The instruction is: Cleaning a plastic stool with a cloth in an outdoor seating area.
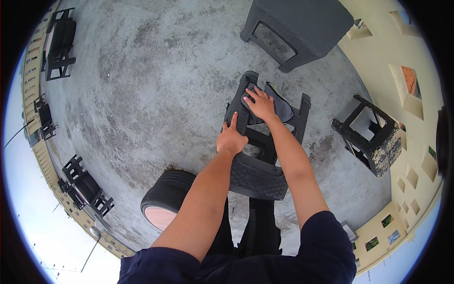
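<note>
Rough grey floor (142, 94). Left hand (231, 138) grips tipped stool (257, 175); right hand (260, 104) flat, pressing cloth (283, 108) (wiping leg). Next: steady rubbing.

Left of the left grip (231, 138) the concrete floor (156, 80) lies open and bare far out to the rooftop's edge, where dark stools (59, 45) stand well apart. Ahead of the right grip (260, 104), beyond the overturned stool (257, 173) both grips rest on, a large dark table (302, 23) blocks the way, with a strip of bare floor between. To the right of the right grip another tipped stool (371, 137) lies near the cream wall (378, 57). Below the left grip, a round dark bucket (165, 199) sits just beside the left forearm.
</note>
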{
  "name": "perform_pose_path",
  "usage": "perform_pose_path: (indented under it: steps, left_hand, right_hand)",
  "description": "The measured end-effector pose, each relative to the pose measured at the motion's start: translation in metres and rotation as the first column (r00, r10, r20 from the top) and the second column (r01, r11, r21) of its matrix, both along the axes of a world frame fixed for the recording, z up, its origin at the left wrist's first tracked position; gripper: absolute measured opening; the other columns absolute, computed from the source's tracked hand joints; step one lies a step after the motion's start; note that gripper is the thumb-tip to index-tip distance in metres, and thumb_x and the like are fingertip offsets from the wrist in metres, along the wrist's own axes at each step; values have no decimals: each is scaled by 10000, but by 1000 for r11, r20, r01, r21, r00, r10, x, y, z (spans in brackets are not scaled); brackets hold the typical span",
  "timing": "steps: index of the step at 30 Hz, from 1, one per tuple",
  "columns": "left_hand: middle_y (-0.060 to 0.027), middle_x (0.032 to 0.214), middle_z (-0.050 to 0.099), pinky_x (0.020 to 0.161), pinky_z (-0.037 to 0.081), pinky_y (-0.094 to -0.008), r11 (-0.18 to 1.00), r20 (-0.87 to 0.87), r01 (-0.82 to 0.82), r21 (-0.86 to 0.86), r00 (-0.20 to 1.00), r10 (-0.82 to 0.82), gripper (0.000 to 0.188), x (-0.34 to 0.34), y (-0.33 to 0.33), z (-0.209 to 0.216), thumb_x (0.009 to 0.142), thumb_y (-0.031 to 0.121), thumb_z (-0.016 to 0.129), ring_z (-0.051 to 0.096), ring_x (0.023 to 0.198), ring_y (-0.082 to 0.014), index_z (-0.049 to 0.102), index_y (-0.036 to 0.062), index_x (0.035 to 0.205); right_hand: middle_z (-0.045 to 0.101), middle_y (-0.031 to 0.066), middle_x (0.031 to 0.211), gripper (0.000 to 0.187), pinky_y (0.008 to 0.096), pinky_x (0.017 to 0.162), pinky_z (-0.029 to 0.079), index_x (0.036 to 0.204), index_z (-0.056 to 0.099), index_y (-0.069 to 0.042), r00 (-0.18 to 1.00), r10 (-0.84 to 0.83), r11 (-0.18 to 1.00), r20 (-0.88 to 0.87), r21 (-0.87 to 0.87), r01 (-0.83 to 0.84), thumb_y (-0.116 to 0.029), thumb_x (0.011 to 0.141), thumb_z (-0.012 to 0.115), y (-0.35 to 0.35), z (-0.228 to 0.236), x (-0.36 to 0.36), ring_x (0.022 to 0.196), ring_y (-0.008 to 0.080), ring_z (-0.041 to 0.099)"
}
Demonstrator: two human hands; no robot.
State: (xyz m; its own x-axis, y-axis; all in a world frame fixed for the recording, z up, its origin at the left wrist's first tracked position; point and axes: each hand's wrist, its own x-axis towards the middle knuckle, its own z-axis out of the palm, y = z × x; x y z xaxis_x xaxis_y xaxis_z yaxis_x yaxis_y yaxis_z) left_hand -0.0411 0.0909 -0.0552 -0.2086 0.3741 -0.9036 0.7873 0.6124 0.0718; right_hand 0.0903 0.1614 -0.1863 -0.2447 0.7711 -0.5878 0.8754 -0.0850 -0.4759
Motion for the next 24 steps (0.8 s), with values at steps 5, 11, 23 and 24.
perform_pose_path:
  steps: [5, 11, 23, 24]
  left_hand:
    - [-201, 1568, 323, 1073, 459, -479, 1000, -7, 20, 19, 1000, -20, 1017, 4, -2, -2, 776, 281, 665, 512, 1305, -427, 73, 359, 1599]
    - [-188, 1571, 324, 1076, 458, -471, 999, -14, 37, -16, 999, -37, 1020, 12, 6, 4, 783, 276, 667, 512, 1309, -418, 61, 364, 1600]
    - [-189, 1599, 282, 1060, 471, -477, 1000, 7, 26, 17, 1000, -26, 1013, 5, -2, -2, 776, 273, 659, 528, 1290, -432, 76, 380, 1596]
    - [-190, 1598, 284, 1062, 470, -477, 1000, 0, 19, 11, 1000, -19, 1011, 3, -2, -1, 776, 274, 659, 526, 1290, -438, 76, 381, 1596]
  right_hand:
    - [593, 75, 1391, 396, 481, 1078, 353, 1298, 653, -206, 995, -68, 986, -74, 150, 78, -415, 985, 530, -24, -15, 82, 1296, 281, 522]
    - [682, 96, 1194, 273, 467, 955, 454, 1178, 688, -148, 991, -131, 972, -2, 194, 129, -253, 936, 621, -25, -22, 148, 1112, 316, 614]
    - [643, 200, 1144, 301, 464, 941, 453, 1177, 583, -37, 396, -796, 273, -457, 313, 910, -62, 886, 656, 36, -66, 42, 1077, 397, 597]
    - [641, 205, 1206, 469, 448, 973, 458, 1316, 525, -72, 452, -768, 416, -453, 182, 891, -132, 882, 694, 33, -61, 39, 1131, 399, 601]
